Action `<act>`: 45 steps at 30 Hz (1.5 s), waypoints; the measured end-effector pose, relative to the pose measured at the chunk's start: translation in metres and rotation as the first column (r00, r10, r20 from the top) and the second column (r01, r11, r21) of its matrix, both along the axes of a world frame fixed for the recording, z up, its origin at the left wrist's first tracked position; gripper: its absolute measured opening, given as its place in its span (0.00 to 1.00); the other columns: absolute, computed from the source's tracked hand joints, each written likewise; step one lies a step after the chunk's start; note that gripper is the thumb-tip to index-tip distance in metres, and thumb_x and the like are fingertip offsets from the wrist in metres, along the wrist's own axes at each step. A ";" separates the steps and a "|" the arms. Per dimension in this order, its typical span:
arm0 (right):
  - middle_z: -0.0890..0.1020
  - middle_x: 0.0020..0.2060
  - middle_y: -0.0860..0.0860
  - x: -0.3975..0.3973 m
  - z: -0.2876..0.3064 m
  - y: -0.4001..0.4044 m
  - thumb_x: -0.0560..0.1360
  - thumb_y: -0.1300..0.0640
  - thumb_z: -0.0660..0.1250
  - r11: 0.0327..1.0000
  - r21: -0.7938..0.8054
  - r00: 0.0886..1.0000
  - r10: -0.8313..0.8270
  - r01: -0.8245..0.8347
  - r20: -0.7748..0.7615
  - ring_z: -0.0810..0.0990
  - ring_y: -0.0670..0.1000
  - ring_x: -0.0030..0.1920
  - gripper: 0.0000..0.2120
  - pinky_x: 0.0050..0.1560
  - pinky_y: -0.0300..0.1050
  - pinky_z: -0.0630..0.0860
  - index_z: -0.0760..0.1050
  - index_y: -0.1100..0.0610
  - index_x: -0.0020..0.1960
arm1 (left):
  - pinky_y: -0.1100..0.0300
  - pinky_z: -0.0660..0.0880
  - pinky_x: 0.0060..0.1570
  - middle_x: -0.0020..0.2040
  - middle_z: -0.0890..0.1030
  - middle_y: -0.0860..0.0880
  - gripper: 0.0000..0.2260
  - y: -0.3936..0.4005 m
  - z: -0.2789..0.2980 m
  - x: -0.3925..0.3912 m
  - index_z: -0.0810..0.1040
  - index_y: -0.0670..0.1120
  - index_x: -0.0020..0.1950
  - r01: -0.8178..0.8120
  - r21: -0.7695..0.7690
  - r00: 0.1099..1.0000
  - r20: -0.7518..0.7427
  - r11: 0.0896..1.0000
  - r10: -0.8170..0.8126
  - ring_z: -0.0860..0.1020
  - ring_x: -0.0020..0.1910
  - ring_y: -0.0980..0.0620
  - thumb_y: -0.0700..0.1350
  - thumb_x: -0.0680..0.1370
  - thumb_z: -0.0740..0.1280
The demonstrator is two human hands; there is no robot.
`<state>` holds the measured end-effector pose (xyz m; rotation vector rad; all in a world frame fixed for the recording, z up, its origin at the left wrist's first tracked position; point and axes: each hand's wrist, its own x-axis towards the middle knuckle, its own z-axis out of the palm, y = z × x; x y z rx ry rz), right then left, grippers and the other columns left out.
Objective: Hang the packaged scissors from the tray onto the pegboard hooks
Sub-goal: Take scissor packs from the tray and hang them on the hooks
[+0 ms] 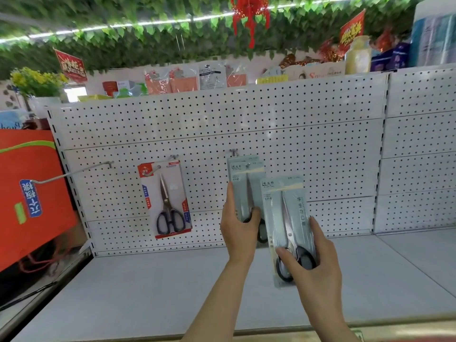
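Observation:
A white pegboard (296, 144) faces me above a grey shelf. My right hand (311, 265) grips the lower end of a grey-green scissors pack (293, 213), held up in front of the board. My left hand (238, 228) holds the bottom of a second grey-green pack (243, 183), whose top hangs at the middle hook (234, 152). A red-trimmed scissors pack (165, 198) hangs from the hook (158, 166) to the left. Further left, a long bare hook (74, 172) sticks out with a blue label at its tip. No tray is in view.
The grey shelf (160, 292) runs below the board. An orange bag (29, 193) hangs at the left edge. Packaged goods (197, 77) line the top of the board, under green leaves and red decorations. A second pegboard panel (419, 149) continues to the right.

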<state>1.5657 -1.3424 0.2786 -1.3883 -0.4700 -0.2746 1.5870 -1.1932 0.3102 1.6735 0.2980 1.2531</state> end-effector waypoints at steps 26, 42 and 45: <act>0.71 0.53 0.46 0.037 0.019 0.084 0.69 0.52 0.76 0.995 -0.076 0.997 -0.057 0.061 0.059 0.72 0.32 0.54 0.41 0.43 0.30 0.72 0.59 0.42 0.76 | 0.64 0.76 0.45 0.55 0.69 0.59 0.35 0.038 0.070 -0.010 0.66 0.59 0.75 -0.016 0.369 0.974 -0.206 0.929 0.098 0.76 0.44 0.57 0.48 0.71 0.76; 0.66 0.58 0.47 0.075 0.014 0.115 0.69 0.55 0.75 0.979 -0.199 0.998 -0.035 0.045 0.053 0.74 0.42 0.53 0.40 0.48 0.34 0.73 0.60 0.45 0.75 | 0.48 0.81 0.47 0.67 0.64 0.52 0.34 0.064 0.072 0.022 0.64 0.57 0.76 -0.038 0.457 0.903 -0.365 0.889 0.226 0.77 0.50 0.48 0.50 0.73 0.74; 0.67 0.61 0.46 0.084 0.016 0.110 0.69 0.54 0.74 0.959 -0.264 0.989 -0.066 0.100 0.134 0.73 0.47 0.60 0.36 0.53 0.41 0.74 0.63 0.49 0.74 | 0.47 0.81 0.49 0.69 0.64 0.53 0.33 0.067 0.072 0.019 0.63 0.59 0.76 -0.018 0.480 0.899 -0.376 0.877 0.225 0.77 0.55 0.49 0.52 0.74 0.72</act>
